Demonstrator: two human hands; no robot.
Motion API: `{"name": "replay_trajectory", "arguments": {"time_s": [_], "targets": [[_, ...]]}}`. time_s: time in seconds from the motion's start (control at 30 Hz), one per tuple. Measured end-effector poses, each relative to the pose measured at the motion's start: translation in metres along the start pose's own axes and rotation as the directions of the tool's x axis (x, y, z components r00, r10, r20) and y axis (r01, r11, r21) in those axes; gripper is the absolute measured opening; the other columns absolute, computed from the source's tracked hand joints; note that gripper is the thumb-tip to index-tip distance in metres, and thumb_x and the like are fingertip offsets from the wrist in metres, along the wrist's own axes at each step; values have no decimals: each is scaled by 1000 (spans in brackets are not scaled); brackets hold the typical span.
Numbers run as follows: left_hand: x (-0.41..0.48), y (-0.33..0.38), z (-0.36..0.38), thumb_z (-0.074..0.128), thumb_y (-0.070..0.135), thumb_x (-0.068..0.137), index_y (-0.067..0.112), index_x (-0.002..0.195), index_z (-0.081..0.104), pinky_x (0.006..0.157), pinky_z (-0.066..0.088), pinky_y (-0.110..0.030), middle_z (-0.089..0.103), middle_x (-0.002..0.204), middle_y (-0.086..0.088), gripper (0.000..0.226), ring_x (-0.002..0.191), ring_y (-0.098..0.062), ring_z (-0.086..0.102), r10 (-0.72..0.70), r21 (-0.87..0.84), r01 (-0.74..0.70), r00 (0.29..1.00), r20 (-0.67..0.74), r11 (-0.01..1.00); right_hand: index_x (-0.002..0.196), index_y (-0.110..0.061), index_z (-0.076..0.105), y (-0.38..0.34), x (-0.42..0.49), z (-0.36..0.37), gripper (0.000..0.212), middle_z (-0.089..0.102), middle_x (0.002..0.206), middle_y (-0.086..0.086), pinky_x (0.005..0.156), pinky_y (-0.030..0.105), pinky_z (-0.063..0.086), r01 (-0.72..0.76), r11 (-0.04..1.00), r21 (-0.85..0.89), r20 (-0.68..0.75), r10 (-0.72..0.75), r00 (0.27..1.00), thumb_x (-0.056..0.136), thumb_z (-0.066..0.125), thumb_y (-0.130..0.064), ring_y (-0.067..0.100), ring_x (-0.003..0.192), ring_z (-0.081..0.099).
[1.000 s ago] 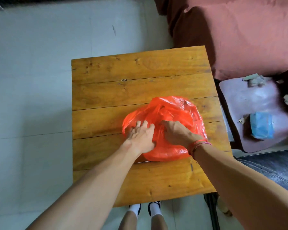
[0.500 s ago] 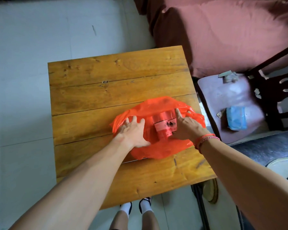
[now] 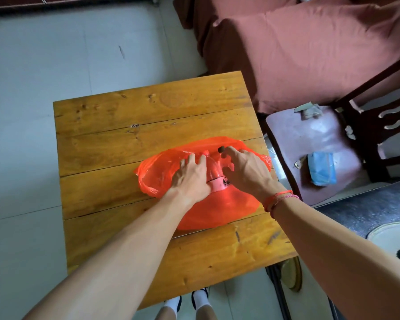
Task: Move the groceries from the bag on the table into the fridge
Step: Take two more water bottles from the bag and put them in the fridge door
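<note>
Head view. At centre frame, on a wooden counter (image 3: 148, 116): orange plastic bag (image 3: 217, 211), lying flat, toward the 4 o'clock part of the top, mouth spread toward 12 o'clock.

Inside the opened mouth: clear bottle (image 3: 214, 170) on its side, pink label (image 3: 217, 184) around the body, dark cap (image 3: 221, 149) at the far end. Long axis from 6 to 12 o'clock, cap tipped slightly toward 1 o'clock. Base end hidden under orange film. No other groceries made out through the plastic.

Left hand (image 3: 189, 179) at 9 o'clock of the bottle, palm down, fingers nearly straight and spread on the film, touching the bottle's side. Right hand (image 3: 247, 174) at 3 o'clock of it, fingers bent, tips just beside the cap, thumb tucked against the shoulder. Cannot tell whether clamped on bottle or on bag edge. Hands apart, bottle between them.

Judged: unpacking barely begun, nothing out of the bag yet. Both hands about equally near, the right better placed for the neck. Likely need: grip across the axis, then draw toward 12 o'clock, out of the mouth, with the left pinning the film. Risk: film dragging along with the bottle.

Fridge not in view. At 3 o'clock of the counter: chair (image 3: 310, 139) with a blue packet (image 3: 321, 169) on the seat.
</note>
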State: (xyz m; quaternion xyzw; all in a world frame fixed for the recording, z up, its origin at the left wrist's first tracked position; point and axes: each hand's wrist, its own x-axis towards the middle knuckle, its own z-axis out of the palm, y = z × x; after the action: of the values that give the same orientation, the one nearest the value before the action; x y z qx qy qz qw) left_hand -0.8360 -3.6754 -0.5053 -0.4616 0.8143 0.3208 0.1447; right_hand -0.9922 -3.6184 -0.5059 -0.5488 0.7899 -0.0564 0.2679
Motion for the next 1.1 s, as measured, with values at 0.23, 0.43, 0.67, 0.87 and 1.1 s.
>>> {"name": "replay_trajectory", "arguments": {"time_s": [0.23, 0.43, 0.67, 0.87, 1.1], "targets": [[26, 7, 22, 67, 43, 77, 13, 123, 54, 91, 46, -40, 56, 124, -14, 56, 118, -38, 54, -210, -283, 238, 970, 125, 929, 124, -7, 63, 11, 24, 15, 37, 71, 111, 17, 77, 37, 52, -95, 995, 5, 218, 92, 972, 89, 56, -18, 38, 101, 67], [60, 14, 36, 67, 28, 76, 13, 87, 64, 67, 52, -31, 67, 87, -1, 19, 80, -25, 65, -307, -469, 346, 938, 159, 813, 73, -28, 49, 41, 53, 40, 20, 48, 66, -7, 56, 26, 38, -181, 982, 58, 291, 157, 944, 93, 47, -24, 14, 56, 46], [86, 12, 65, 74, 20, 76, 18, 93, 69, 63, 46, -25, 70, 89, 0, 18, 77, -18, 64, -372, -511, 405, 912, 171, 758, 72, -25, 41, 53, 66, 47, 28, 35, 66, -7, 58, 23, 33, -176, 984, -20, 360, 172, 917, 99, 48, -21, 17, 62, 37], [88, 12, 73, 82, 29, 66, 24, 106, 65, 80, 53, -31, 69, 103, 1, 44, 97, -25, 66, -425, -520, 410, 900, 98, 749, 82, -24, 50, 55, 68, 41, 21, 46, 72, -9, 76, 32, 49, -241, 970, 43, 418, 201, 886, 89, 69, -24, 19, 83, 52], [66, 22, 80, 73, 23, 65, 19, 119, 61, 88, 52, -33, 66, 116, -3, 56, 110, -27, 62, -413, -519, 387, 908, 71, 762, 78, -26, 47, 55, 71, 48, 22, 46, 75, -6, 78, 32, 47, -337, 940, 53, 409, 288, 866, 94, 63, -26, 20, 85, 51]]}}
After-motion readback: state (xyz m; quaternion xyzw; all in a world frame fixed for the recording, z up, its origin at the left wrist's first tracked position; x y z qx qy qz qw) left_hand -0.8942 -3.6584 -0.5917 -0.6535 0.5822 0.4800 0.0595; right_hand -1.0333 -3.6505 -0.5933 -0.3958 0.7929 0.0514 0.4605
